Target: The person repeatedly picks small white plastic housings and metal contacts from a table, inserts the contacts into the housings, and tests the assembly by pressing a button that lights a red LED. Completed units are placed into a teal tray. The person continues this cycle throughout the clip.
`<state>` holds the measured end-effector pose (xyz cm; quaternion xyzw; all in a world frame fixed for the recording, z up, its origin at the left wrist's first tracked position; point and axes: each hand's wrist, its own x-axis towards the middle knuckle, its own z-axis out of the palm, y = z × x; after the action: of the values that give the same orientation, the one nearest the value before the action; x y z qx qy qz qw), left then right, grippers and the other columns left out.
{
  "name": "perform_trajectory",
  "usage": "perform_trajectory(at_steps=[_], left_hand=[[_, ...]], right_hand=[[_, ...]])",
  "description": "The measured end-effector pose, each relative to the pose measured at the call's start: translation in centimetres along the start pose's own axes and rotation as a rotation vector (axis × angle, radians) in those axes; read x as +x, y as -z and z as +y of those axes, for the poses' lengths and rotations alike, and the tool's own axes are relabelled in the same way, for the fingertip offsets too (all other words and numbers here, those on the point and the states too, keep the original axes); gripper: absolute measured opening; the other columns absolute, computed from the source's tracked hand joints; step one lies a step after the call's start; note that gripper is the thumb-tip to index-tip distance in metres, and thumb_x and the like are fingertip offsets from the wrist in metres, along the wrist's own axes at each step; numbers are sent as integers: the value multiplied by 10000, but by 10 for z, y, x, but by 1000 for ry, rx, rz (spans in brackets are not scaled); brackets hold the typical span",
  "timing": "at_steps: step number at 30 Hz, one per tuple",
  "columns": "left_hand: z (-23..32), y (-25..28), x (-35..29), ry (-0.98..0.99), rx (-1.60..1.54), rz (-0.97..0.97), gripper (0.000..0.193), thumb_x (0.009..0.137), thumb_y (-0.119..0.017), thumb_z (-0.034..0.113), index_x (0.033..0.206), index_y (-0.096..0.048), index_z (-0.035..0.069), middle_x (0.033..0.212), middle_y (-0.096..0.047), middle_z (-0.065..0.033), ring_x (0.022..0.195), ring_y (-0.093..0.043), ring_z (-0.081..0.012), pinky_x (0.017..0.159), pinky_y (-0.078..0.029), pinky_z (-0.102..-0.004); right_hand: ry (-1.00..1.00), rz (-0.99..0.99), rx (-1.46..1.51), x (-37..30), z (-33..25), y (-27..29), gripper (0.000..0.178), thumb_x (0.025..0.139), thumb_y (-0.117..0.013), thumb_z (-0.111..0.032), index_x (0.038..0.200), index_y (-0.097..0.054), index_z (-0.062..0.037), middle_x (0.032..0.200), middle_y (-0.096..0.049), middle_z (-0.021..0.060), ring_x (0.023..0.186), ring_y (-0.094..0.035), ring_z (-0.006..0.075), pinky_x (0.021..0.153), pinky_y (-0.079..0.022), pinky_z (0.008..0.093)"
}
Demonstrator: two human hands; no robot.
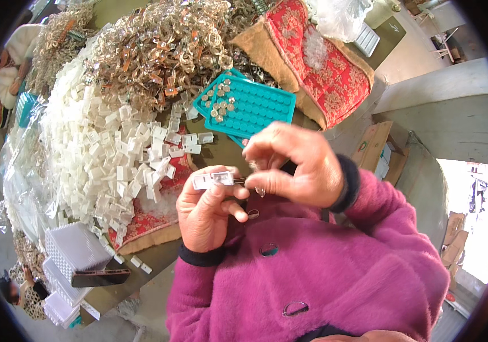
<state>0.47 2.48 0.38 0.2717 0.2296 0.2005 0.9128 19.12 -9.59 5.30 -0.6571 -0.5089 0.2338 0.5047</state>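
One left hand [203, 215] pinches one white, rectangular plastic casing [212, 180]; one right hand [300, 166], right of it, pinches a small blurred piece [260, 192]. Farther, at least two dimpled teal plastic trays [261, 108] overlap.

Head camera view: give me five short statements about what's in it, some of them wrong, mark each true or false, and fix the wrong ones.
1. The left hand holds a small white plastic piece. True.
2. Small round pieces sit toward the left end of the teal trays. True.
3. The right hand rests flat on the teal trays. False: it is raised beside the left hand, fingers bent.
4. The sleeves are green. False: they are purple-pink, with dark cuffs.
5. A heap of white pieces lies to the left of the teal trays. True.
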Motion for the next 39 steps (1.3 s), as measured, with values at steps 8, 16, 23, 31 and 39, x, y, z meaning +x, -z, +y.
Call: perform_trajectory(at_steps=[8,16,23,31,39], left_hand=[[2,-1,27,8,28,74,259,974,-625,-23,1233,-634,-35,1131,-712,-211,893,-731,-266,698,-642,-376],[-2,-4,43,-51,98,128,234,905,-604,-64,1120,-679,-6,987,-730,-138,663,-585,-133,572,-479,-277],[4,1,41,-36,64,76,197,878,-609,-74,1054,-688,-35,922,-715,-141,626,-542,-123,546,-444,-264],[-1,-5,36,-14,102,143,238,918,-616,-67,1145,-685,-57,933,-715,-117,654,-571,-125,552,-443,-262],[3,2,25,-70,193,60,267,926,-651,-50,1191,-678,-58,945,-719,-112,669,-601,-116,585,-479,-247]], right_hand=[[288,-90,-697,76,47,20,230,902,-740,-204,1066,-689,-51,992,-644,131,938,-655,342,801,-549,426],[273,-124,-857,82,50,9,175,889,-704,-159,1011,-647,-47,962,-613,130,903,-666,324,746,-568,408],[234,-217,-1029,86,36,4,145,844,-645,-88,960,-605,-11,926,-613,149,837,-685,319,703,-585,396],[326,-270,-1092,88,44,7,141,851,-617,-91,958,-638,-1,938,-638,122,812,-682,285,697,-594,371],[597,-61,-500,61,28,9,166,868,-732,-35,1004,-641,-14,868,-617,120,708,-657,302,590,-548,403]])
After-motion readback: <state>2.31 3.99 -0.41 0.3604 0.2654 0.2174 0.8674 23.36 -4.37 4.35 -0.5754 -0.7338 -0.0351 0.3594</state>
